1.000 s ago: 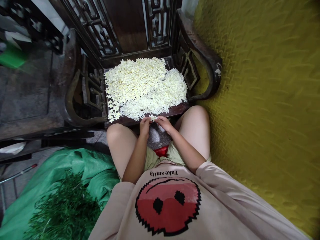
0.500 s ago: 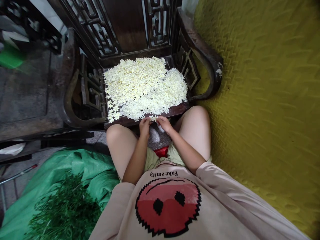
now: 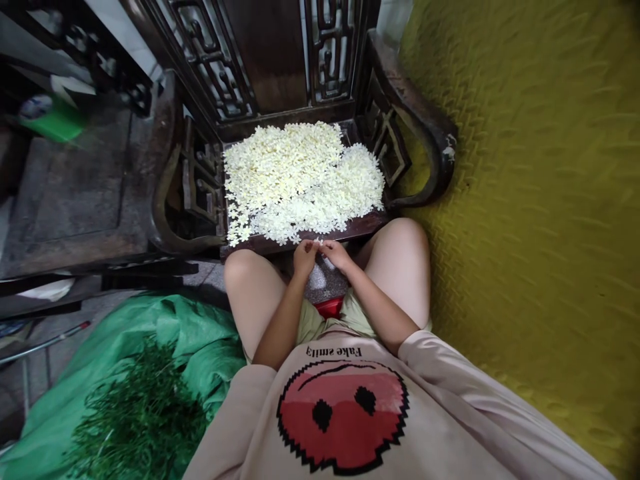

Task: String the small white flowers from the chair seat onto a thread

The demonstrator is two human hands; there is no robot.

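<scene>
A thick layer of small white and cream flowers covers the seat of a dark wooden chair in front of me. At the seat's front edge, above my lap, my two hands meet with fingertips nearly touching. My left hand is closed in a pinch, and my right hand pinches from the other side. A white flower shows between their fingertips. The fingers partly hide what they hold, and any thread or stem there is too small to make out.
Curved dark armrests flank the seat. A yellow textured surface fills the right side. At lower left lies a green sheet with leafy green stems on it. A green container stands on dark wood furniture at upper left.
My hands have come closer together; the short row of white flowers seen between them is now mostly hidden by the fingers. The whole view has shifted slightly.
</scene>
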